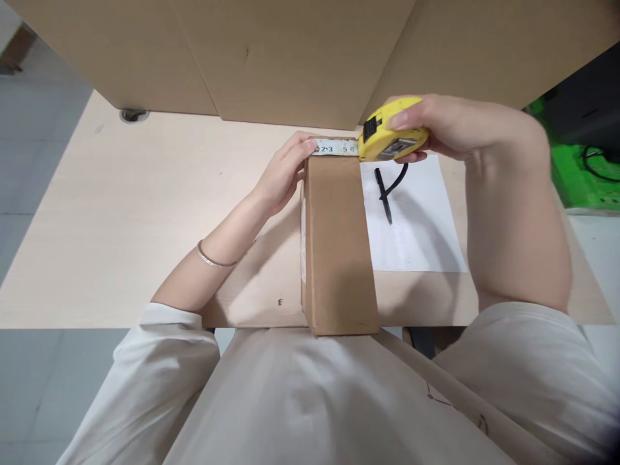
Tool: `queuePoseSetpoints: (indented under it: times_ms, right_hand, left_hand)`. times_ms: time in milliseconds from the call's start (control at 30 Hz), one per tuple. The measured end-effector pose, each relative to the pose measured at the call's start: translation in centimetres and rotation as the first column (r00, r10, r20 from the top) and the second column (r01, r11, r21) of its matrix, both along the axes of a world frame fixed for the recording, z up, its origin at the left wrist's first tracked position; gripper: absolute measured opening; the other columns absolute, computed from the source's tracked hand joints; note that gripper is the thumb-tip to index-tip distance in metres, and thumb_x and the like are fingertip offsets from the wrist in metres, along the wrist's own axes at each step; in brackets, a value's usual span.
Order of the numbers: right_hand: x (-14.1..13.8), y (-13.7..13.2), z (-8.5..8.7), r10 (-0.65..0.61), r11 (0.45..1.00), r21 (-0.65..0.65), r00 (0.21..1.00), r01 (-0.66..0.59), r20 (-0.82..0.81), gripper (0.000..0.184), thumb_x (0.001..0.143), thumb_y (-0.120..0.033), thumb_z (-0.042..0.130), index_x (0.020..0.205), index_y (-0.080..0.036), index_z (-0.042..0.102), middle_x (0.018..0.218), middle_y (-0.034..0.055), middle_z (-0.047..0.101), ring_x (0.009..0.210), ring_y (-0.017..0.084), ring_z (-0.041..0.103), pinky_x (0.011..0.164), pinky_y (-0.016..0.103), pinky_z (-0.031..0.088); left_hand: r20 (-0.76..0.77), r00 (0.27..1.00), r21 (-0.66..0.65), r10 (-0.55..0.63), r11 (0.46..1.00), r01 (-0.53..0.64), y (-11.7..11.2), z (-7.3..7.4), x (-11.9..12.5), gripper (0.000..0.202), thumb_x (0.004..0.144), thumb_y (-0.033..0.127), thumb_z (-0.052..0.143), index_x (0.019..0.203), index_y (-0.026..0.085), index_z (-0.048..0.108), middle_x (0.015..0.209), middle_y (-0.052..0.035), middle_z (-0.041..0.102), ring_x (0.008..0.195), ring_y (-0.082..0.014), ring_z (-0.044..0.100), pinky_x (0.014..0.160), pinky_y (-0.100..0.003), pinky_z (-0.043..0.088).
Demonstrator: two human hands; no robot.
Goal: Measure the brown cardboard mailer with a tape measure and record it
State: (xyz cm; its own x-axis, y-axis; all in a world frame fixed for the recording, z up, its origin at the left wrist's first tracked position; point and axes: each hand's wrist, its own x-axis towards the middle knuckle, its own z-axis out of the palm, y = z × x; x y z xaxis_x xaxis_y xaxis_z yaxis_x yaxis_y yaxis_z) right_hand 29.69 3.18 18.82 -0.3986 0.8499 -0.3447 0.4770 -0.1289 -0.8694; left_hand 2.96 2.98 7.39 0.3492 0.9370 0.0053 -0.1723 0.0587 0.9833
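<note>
Clamping the tape blade [338, 148] under bent fingers of the left hand [282, 172] at the cardboard box [341, 245], far left corner; gripping the yellow tape case [393, 139] in the closed right hand [443, 124] opposite, seemingly for tautness; alongside, pen [383, 197] on paper [416, 255], atop the table [140, 213].

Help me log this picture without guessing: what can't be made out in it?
All in the head view:
Tip of the tape blade: covered by the left hand.
Parts of the right hand's fingers: hidden behind the yellow tape measure.
Left edge of the white sheet: hidden behind the cardboard box.
Print on that sheet: too faint and small to read.
Top of the large cardboard: cut off by the upper edge.
</note>
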Motion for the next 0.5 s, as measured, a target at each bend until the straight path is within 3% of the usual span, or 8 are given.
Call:
queuePoseSetpoints:
  times_ms: [100, 300, 500]
  right_hand:
    - [-0.5, -0.6, 0.4, -0.036, 0.994, 0.102, 0.998, 0.031, 0.049, 0.025, 0.088, -0.04, 0.074, 0.099, -0.019, 0.066, 0.088, 0.0065, 0.06, 0.06, 0.013, 0.048, 0.047, 0.024, 0.04]
    - [-1.1, -0.8, 1.2, -0.092, 0.986, 0.142, 0.996, 0.092, -0.007, 0.024, 0.087, -0.041, 0.072, 0.094, -0.019, 0.066, 0.085, 0.0065, 0.061, 0.059, 0.011, 0.05, 0.046, 0.025, 0.035]
    - [-5.3, -0.5, 2.2, -0.084, 0.975, 0.211, 0.996, 0.074, 0.039, 0.026, 0.093, -0.044, 0.072, 0.092, -0.018, 0.068, 0.087, 0.0079, 0.067, 0.065, 0.013, 0.054, 0.046, 0.021, 0.04]
  left_hand:
    - [-0.009, 1.0, 0.003, -0.028, 1.0, 0.028, 0.0, 0.3, -0.1, 0.03, 0.108, 0.052, 0.063, 0.113, 0.023, 0.065, 0.131, -0.0056, 0.074, 0.147, -0.0356, 0.067, 0.119, -0.053, 0.055]
    - [0.013, 0.996, 0.008, -0.09, 0.996, 0.09, 0.2, 0.7, -0.3, 0.025, 0.108, 0.043, 0.059, 0.113, 0.021, 0.069, 0.129, -0.0079, 0.078, 0.141, -0.0337, 0.07, 0.122, -0.047, 0.053]
    - [0.021, 0.991, 0.02, -0.136, 0.991, 0.135, 0.3, 1.2, -0.5, 0.035, 0.107, 0.051, 0.061, 0.12, 0.021, 0.074, 0.143, -0.0096, 0.078, 0.144, -0.0345, 0.069, 0.123, -0.047, 0.053]
